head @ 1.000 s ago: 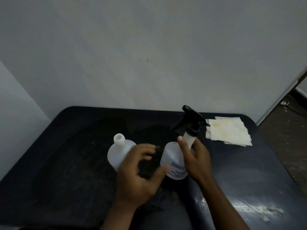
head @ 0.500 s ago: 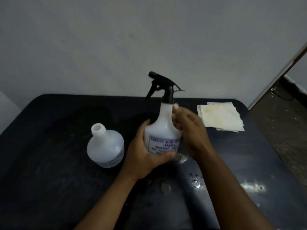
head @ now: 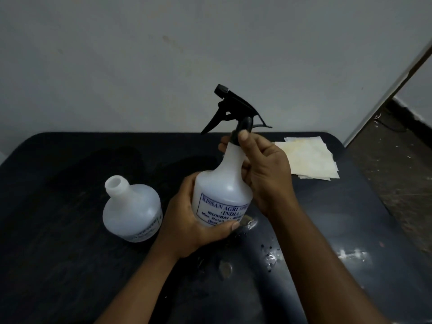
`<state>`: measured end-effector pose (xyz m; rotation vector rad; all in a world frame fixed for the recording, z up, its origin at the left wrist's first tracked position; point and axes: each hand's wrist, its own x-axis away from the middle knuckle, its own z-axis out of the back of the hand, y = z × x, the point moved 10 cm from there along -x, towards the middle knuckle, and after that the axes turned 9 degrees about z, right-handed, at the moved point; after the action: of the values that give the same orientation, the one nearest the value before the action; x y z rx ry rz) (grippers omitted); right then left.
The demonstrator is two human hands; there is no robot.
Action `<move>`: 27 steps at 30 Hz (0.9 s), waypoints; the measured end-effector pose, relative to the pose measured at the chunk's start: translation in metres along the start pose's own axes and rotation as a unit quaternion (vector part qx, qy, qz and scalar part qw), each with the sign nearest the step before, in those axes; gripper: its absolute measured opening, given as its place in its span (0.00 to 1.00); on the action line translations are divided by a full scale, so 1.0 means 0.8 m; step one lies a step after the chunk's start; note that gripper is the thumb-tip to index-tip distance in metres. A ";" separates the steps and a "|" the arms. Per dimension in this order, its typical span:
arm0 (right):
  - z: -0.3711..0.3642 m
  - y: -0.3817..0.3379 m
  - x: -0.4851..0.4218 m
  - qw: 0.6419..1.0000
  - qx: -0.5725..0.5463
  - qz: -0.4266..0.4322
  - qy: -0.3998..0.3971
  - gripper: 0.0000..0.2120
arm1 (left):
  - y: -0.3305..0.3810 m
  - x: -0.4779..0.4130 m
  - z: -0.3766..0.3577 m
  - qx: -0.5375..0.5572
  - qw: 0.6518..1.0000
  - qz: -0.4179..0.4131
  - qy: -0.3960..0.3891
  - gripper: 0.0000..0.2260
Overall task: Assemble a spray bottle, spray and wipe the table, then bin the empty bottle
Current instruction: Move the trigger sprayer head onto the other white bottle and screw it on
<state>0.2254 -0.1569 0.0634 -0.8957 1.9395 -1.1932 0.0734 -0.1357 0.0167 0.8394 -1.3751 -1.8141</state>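
Now our left hand (head: 187, 220) grips the white plastic spray bottle (head: 222, 190) upright above the dark tabletop (head: 70, 265); our right hand (head: 264, 169) pinches its black trigger-head collar (head: 240, 132), directly above along the bottle's vertical axis.

A person's left hand (head: 194, 220) cups the base of a white spray bottle (head: 222, 190) held above a dark table (head: 70, 265). The right hand (head: 264, 169) grips its neck just below the black trigger sprayer (head: 233, 108). A second, capless white bottle (head: 132, 211) stands to the left; pale cloths (head: 308, 160) lie at the far right.
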 end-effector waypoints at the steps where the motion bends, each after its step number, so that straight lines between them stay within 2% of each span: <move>1: 0.001 0.002 0.001 1.000 0.008 -0.001 -0.001 0.19 | -0.001 0.000 0.000 -0.001 1.000 -0.002 -0.001 0.39; 10: -0.001 0.010 0.002 0.999 -0.013 -0.026 -0.045 0.12 | -0.004 -0.001 -0.010 0.006 1.000 0.006 -0.017 0.38; 18: -0.001 0.004 0.003 0.997 -0.009 -0.008 -0.071 0.10 | -0.005 0.000 -0.012 0.014 0.999 0.012 -0.042 0.38; 20: -0.003 0.005 0.004 0.997 -0.022 -0.007 -0.078 0.12 | -0.008 0.000 -0.013 0.026 0.998 0.019 -0.052 0.38; 23: -0.006 0.010 0.004 0.994 -0.057 -0.025 -0.087 0.21 | -0.011 0.001 -0.014 0.036 0.997 0.026 -0.058 0.38; 27: -0.008 0.018 0.006 0.986 -0.119 -0.070 -0.089 0.18 | -0.016 0.001 -0.017 0.067 0.995 0.038 -0.068 0.36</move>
<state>0.2149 -0.1528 0.0513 -1.2380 1.9255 -0.9332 0.0823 -0.1410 0.0010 0.7308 -1.6080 -1.7631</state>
